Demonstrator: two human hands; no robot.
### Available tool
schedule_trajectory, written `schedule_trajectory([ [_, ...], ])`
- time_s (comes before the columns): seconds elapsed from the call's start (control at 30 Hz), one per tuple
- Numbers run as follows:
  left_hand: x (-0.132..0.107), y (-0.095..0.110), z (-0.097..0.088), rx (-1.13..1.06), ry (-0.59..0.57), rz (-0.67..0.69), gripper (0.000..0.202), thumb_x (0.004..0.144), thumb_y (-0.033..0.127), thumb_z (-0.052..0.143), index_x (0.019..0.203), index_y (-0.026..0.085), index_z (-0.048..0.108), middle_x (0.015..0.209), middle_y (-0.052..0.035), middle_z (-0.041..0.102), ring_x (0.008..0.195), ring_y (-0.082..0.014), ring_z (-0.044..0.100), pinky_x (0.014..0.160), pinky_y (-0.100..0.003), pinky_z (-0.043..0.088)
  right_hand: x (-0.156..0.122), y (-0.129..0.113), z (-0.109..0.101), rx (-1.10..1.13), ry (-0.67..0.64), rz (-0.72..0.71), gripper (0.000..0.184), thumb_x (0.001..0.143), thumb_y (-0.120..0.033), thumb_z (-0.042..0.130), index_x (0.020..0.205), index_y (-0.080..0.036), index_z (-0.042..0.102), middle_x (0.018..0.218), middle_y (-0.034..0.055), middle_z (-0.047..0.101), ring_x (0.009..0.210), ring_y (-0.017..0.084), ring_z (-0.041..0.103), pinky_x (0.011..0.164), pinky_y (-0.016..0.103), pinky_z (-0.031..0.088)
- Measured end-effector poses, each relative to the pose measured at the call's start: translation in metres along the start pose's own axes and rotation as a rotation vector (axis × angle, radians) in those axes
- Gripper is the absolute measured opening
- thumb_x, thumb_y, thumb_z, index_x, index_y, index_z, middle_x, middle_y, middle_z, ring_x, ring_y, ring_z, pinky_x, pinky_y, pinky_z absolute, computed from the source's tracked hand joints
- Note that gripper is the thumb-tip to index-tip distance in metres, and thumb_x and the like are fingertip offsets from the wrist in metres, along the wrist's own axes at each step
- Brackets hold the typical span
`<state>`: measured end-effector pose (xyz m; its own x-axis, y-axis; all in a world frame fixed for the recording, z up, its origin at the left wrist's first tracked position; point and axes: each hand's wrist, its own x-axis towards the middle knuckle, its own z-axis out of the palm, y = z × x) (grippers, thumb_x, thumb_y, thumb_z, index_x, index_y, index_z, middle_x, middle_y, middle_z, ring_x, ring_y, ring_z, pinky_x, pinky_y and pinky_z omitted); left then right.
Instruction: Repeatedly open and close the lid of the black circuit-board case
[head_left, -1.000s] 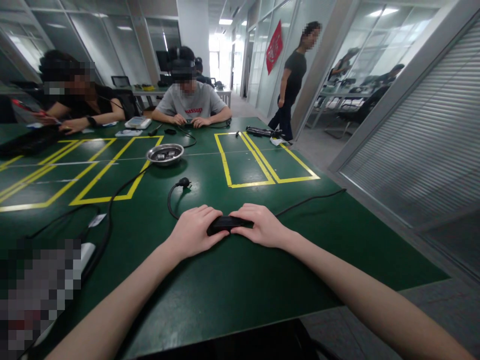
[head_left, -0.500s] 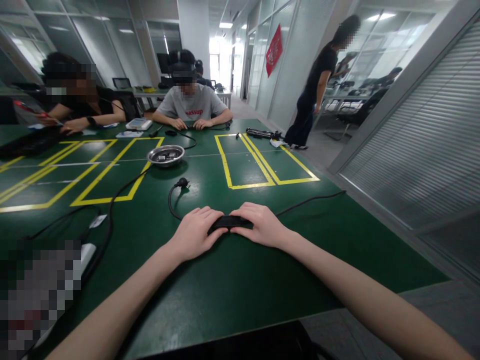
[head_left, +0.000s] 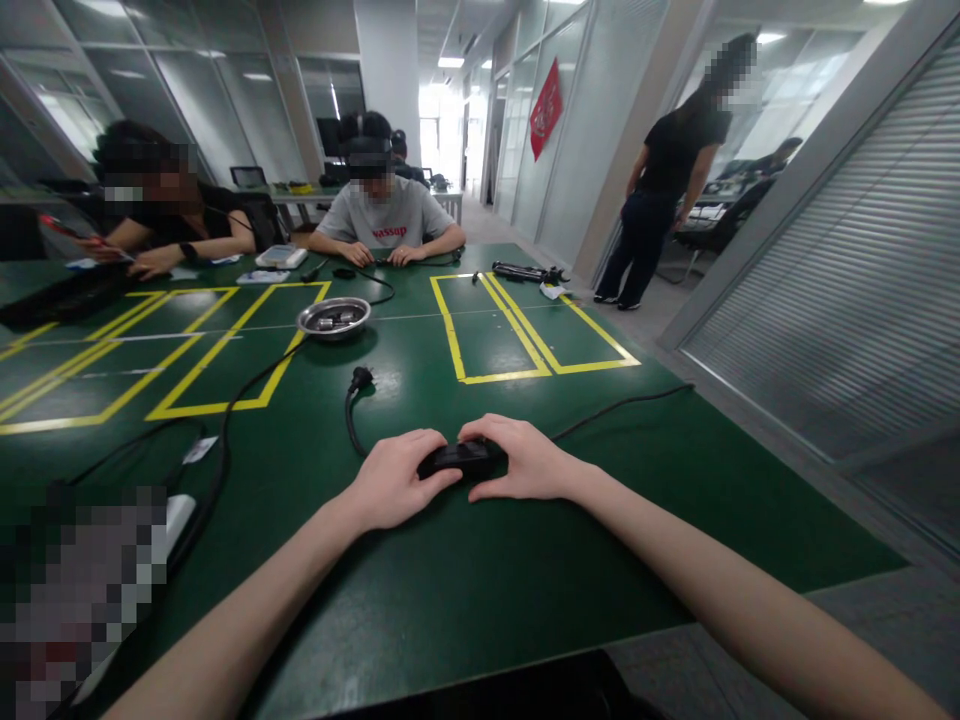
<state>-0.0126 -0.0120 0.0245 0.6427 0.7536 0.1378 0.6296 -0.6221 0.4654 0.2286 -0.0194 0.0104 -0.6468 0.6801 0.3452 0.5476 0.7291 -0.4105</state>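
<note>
Black block [head_left: 463, 460] sits between both hands [head_left: 397, 482], touching them.

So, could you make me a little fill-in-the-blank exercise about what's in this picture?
1. The left hand is on an object coloured ____.
2. The tape outlines on the tabletop are ____.
3. Of the person's two hands, the one nearer the plug is the ____ one.
4. The sign on the glass wall is ____.

Missing words: black; yellow; left; red.
</note>
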Motion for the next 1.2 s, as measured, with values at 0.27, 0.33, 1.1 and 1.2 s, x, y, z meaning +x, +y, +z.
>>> schedule_trajectory([
  [0.27, 0.002, -0.008, 0.004, -0.169, 0.103, -0.047, 0.035, 0.1, 0.047, 0.052, 0.117, 0.021, 0.068, 0.105, -0.005, 0.076, 0.089, -0.0223, 0.069, 0.08, -0.035, 0.052, -0.001, 0.0, 0.01, -0.217, 0.038, -0.087, 0.047, 0.101, -0.032, 0.058, 0.146, -0.022, 0.055, 0.127, 0.0136, 0.07, 0.105, 0.026, 0.071, 0.088, 0.039, 0.057],
  [0.33, 0.002, -0.015, 0.006, -0.05, 0.284, 0.064, 0.04, 0.097, 0.04, 0.057, 0.13, 0.018, 0.064, 0.126, -0.0113, 0.071, 0.115, -0.0283, 0.065, 0.101, -0.045, 0.049, 0.0, 0.009, 0.014, -0.208, 0.134, 0.087, 0.05, 0.098, -0.033, 0.062, 0.147, -0.024, 0.056, 0.125, 0.012, 0.072, 0.101, 0.027, 0.072, 0.088, 0.039, 0.058],
  [1.1, 0.004, -0.021, 0.013, 0.082, 0.119, 0.218, 0.027, 0.098, 0.024, 0.058, 0.122, 0.023, 0.069, 0.123, -0.0071, 0.074, 0.12, -0.0244, 0.064, 0.104, -0.044, 0.051, -0.06, 0.142, -0.076, -0.351, 0.863, 1.121, 0.057, 0.079, -0.044, 0.068, 0.13, -0.019, 0.07, 0.112, 0.0163, 0.075, 0.104, 0.038, 0.069, 0.092, 0.05, 0.053],
  [1.2, 0.003, -0.021, 0.013, 0.072, 0.119, 0.197, 0.027, 0.098, 0.024, 0.057, 0.122, 0.023, 0.069, 0.124, -0.0073, 0.073, 0.119, -0.0244, 0.064, 0.103, -0.044, 0.051, -0.067, 0.148, -0.077, -0.375, 0.876, 1.084, 0.06, 0.08, -0.046, 0.068, 0.134, -0.02, 0.068, 0.114, 0.0164, 0.075, 0.104, 0.037, 0.069, 0.089, 0.048, 0.054],
])
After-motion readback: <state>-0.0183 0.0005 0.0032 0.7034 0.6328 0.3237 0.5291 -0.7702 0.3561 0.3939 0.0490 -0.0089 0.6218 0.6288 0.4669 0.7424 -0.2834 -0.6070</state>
